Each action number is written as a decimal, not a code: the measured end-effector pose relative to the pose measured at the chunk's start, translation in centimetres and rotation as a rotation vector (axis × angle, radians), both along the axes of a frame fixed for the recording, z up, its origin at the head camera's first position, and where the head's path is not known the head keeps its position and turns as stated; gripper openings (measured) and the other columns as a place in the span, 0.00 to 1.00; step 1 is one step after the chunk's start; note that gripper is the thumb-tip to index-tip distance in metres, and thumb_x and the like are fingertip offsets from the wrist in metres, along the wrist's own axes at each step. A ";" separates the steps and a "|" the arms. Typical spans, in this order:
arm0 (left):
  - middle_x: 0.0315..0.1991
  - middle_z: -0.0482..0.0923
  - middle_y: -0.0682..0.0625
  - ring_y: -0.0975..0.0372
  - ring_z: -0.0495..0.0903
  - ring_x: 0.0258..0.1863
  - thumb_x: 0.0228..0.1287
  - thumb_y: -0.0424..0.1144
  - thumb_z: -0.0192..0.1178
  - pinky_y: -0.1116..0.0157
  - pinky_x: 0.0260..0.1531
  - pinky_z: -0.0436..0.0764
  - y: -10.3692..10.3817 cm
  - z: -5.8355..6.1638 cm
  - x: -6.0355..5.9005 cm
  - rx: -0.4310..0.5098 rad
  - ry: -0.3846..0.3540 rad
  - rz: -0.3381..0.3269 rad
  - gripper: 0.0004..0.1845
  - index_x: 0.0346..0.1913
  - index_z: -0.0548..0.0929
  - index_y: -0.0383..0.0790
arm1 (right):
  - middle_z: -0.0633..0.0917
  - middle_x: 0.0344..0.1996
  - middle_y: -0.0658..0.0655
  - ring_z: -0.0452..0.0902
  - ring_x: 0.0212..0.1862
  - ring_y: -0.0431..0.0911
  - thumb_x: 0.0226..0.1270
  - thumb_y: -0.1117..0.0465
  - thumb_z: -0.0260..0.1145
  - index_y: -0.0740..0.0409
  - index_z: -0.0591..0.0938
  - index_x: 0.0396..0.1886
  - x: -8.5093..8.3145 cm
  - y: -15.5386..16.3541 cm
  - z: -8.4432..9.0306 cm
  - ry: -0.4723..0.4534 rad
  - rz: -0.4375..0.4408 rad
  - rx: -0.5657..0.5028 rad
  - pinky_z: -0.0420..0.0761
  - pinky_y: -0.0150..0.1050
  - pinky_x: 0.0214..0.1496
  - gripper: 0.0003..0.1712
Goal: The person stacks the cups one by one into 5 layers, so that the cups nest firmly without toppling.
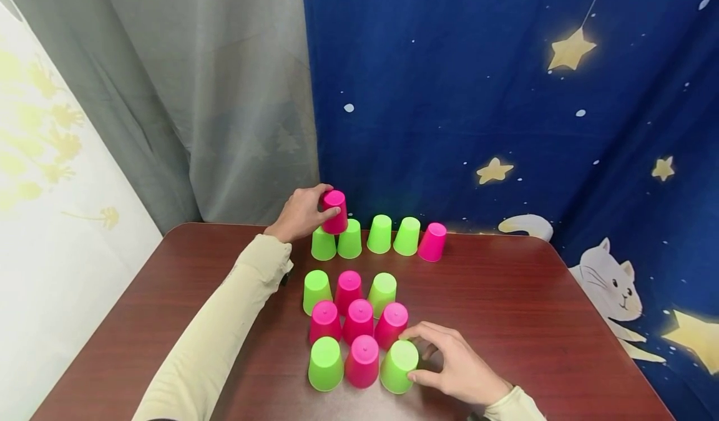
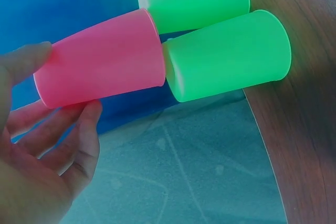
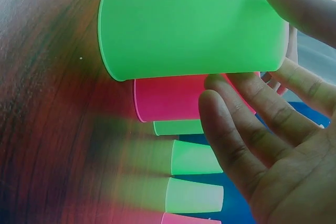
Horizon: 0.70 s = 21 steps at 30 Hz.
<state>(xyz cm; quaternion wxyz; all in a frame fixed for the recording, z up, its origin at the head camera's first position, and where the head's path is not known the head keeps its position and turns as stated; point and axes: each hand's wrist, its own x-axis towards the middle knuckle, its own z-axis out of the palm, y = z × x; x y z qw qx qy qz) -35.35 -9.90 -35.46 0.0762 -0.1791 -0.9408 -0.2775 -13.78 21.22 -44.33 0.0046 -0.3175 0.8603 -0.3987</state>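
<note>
At the far left a white panel (image 1: 73,227) with a yellow floral print slopes down beside the bench (image 1: 494,284), and next to it hangs a grey curtain (image 1: 236,96). A person's left arm, in a pale sleeve (image 1: 219,333), reaches across to the far side of the bench, where the left hand (image 1: 299,214) grips an upside-down pink cup (image 1: 337,222) between thumb and fingers. That cup is above the leftmost green cup (image 1: 323,246) and its green neighbour (image 1: 350,241), at the gap between their tops; whether it touches them cannot be told. Rightward along the same far row stand a third green cup (image 1: 379,235), a fourth green cup (image 1: 407,237) and an end pink cup (image 1: 432,242). Nearer the person, nine inverted cups form three rows of three: the left column runs green, pink, green from far to near, the middle column is all pink, and the right column runs green, pink, green. At the nearest cup of that right column, the near green cup (image 1: 399,368), the right hand (image 1: 452,363) pinches the upper part with thumb and fingers. Behind the bench and out to the right spreads a blue curtain (image 1: 438,96) with stars, and a pale cat (image 1: 609,280) is printed near the bench's right edge.
</note>
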 end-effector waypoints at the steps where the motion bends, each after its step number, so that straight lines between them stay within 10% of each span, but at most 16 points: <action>1: 0.57 0.82 0.39 0.48 0.83 0.53 0.66 0.46 0.66 0.52 0.54 0.84 0.0 -0.1 -0.1 -0.001 -0.001 0.000 0.31 0.68 0.72 0.36 | 0.84 0.44 0.40 0.79 0.40 0.32 0.55 0.56 0.79 0.44 0.80 0.55 0.0 0.0 0.0 0.002 0.000 -0.001 0.84 0.33 0.39 0.27; 21: 0.57 0.82 0.37 0.47 0.83 0.53 0.67 0.44 0.66 0.51 0.54 0.84 0.0 -0.3 -0.6 -0.038 0.035 0.003 0.31 0.68 0.72 0.35 | 0.84 0.45 0.42 0.81 0.40 0.35 0.56 0.57 0.78 0.47 0.79 0.57 0.1 -0.3 -0.6 -0.019 0.006 -0.038 0.86 0.35 0.40 0.28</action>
